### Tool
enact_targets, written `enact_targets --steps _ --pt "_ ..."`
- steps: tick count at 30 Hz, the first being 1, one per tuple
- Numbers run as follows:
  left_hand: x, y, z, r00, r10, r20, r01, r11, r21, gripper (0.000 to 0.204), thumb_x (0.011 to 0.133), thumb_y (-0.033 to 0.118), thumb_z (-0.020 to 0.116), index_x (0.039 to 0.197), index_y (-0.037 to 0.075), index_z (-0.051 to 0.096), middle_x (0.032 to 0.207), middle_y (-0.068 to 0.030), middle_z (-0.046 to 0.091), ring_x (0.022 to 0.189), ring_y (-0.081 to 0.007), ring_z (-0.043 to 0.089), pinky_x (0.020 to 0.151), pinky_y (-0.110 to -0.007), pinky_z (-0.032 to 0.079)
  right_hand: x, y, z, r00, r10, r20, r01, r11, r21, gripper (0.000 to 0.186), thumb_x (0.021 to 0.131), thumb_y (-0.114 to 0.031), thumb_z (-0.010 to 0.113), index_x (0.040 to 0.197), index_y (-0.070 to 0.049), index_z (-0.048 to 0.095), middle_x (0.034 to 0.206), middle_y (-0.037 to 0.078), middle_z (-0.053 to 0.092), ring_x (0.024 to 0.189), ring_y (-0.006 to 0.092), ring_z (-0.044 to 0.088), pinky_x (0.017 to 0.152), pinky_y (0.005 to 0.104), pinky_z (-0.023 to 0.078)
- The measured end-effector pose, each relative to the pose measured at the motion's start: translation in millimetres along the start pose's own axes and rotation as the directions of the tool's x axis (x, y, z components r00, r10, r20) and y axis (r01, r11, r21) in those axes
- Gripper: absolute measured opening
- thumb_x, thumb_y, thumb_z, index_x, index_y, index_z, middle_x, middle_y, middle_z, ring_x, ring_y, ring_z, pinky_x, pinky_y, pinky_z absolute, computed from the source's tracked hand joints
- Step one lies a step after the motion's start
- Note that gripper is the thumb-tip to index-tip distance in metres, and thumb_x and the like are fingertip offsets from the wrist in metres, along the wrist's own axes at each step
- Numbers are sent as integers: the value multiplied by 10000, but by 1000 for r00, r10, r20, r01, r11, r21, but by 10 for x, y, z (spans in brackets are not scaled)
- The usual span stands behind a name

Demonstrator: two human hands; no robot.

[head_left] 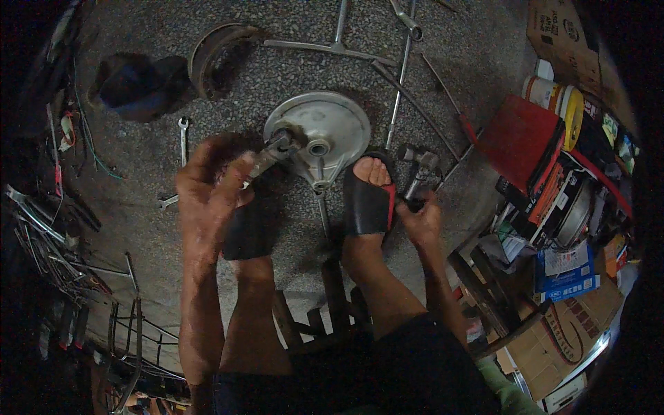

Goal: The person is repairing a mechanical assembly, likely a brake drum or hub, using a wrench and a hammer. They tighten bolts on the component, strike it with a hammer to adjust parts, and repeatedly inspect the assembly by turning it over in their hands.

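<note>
On the speckled floor point(484, 41) lies a round metal plate point(349, 121), just ahead of the person's two black sandals point(366, 204), its near edge close to the right one. The left hand point(211, 176) is curled closed around a metal lever point(264, 163) whose far end reaches over the plate's left part, though whether the two touch cannot be told, while the right hand point(422, 214), beside the right sandal, is closed around the handle of a hammer point(423, 162), and a small spanner point(183, 135) lies beyond the left hand.
</note>
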State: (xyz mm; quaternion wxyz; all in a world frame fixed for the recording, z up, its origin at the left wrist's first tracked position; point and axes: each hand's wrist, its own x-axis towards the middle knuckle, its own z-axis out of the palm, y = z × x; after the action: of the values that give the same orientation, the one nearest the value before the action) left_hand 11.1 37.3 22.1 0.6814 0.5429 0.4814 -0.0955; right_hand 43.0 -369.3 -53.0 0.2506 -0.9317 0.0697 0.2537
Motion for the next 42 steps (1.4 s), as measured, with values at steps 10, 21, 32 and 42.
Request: enact_targets --steps 10,21,32,42 --pt "61 -151 124 973 225 43 -229 946 228 289 829 89 692 1082 -45 664 983 -137 705 895 -178 650 831 -311 500 192 -298 -232 966 129 222 -211 891 402 330 748 -60 676 1055 28 590 862 53 620 744 151 584 688 303 501" --pt "8 -180 146 984 179 -9 -164 920 356 283 859 170 686 1014 -67 671 921 -175 709 870 -195 655 798 -312 498 -219 -1841 -620 953 -205 224 185 977 107 309 751 -62 692 1043 17 633 985 137 689 784 182 671 677 320 540" --pt "46 -449 56 962 272 2 -233 821 521 351 884 338 666 1044 28 702 916 -211 670 918 -358 628 848 -421 487 -234 -2000 -84 739 -622 259 650 759 -33 643 695 -107 763 1269 13 499 1299 258 509 1198 464 488 899 502 474" --pt "50 -402 27 964 254 80 -263 856 446 290 897 274 646 1034 24 701 917 -193 691 901 -361 636 845 -412 482 -175 -2254 -229 762 -530 371 542 837 82 614 704 -206 759 1215 -12 479 1077 217 586 886 450 611 745 504 492"
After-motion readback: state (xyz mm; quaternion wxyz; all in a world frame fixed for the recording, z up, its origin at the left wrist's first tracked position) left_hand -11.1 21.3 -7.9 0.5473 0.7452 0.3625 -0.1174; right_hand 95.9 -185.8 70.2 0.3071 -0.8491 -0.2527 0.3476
